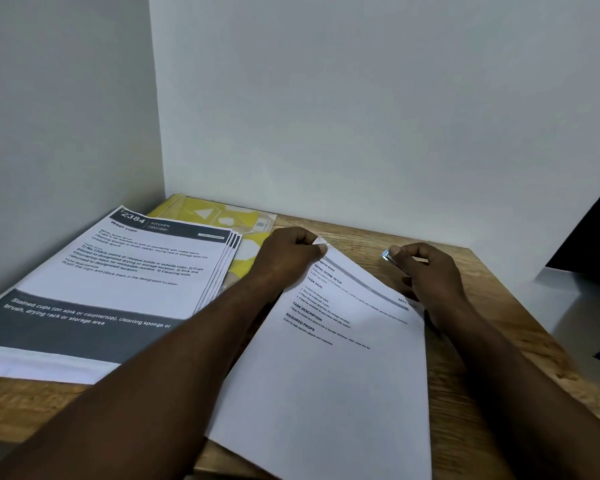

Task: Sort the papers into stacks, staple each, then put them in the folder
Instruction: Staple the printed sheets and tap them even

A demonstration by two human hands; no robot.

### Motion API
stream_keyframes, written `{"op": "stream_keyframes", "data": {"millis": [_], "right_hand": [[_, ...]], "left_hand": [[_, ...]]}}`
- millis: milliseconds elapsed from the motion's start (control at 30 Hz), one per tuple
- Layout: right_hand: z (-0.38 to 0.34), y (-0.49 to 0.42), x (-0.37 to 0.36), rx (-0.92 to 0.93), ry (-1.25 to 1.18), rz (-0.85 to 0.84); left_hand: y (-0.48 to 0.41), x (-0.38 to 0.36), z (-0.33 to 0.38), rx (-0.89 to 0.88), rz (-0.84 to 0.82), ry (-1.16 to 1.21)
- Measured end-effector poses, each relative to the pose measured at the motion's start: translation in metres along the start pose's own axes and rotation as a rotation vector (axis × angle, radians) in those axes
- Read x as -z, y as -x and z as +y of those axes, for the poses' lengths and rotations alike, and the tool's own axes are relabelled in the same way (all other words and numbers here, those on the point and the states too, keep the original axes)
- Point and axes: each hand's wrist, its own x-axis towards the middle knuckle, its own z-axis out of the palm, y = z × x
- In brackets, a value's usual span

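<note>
My left hand (284,258) pinches the far corner of the white printed paper stack (343,375), which lies on the wooden table (482,358) with its long axis running back toward me. My right hand (426,271) grips a small silver stapler (390,257) just right of that corner, so it's the nearer hand.

Wooden table (478,358) in white wall (361,98) corner.

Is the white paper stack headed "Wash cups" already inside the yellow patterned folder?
No, the white "Wash cups" paper stack lies on top of the yellow patterned folder, partly covering it.
</note>
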Motion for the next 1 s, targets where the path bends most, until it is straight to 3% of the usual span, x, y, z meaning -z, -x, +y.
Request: {"op": "stream_keyframes", "data": {"millis": [100, 300, 500, 667, 767, 1000], "right_hand": [[0.006, -0.002, 0.007, 0.006, 0.012, 0.025], [0.011, -0.003, 0.012, 0.088, 0.262, -0.005], [0.017, -0.006, 0.021, 0.160, 0.500, -0.054], [0.012, -0.005, 0.023, 0.137, 0.609, 0.030], [0.004, -0.001, 0.022, 0.191, 0.469, 0.076], [-0.005, 0.013, 0.015, 0.097, 0.061, -0.097]], "left_hand": [[-0.002, 0.001, -0.002, 0.029, 0.024, 0.000], [-0.008, 0.010, -0.003, 0.062, 0.141, -0.015], [-0.012, 0.015, -0.007, 0.082, 0.153, -0.018], [-0.006, 0.016, -0.002, 0.080, 0.202, -0.005], [-0.002, 0.017, 0.002, 0.060, 0.203, 0.083], [0.010, 0.033, 0.024, -0.044, 0.150, 0.345]]}}
